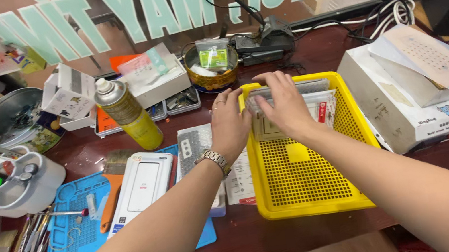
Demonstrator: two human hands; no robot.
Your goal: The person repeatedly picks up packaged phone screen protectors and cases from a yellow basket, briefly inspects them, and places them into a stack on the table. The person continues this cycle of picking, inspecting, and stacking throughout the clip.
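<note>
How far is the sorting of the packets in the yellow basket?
Done: a stack of clear packets stands at the far end of the yellow basket. In hand: left hand and right hand grip it. Left: most of the basket shows bare mesh.

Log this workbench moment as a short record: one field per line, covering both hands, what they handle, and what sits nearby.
left hand: left hand with a wristwatch, pressed to the stack's left side
right hand: right hand on top of the stack
held: stack of flat clear packets, standing in the basket's far end
container: yellow mesh basket, near part bare
left of basket: spray can, white flat device, blue work mat
right of basket: white box
</note>
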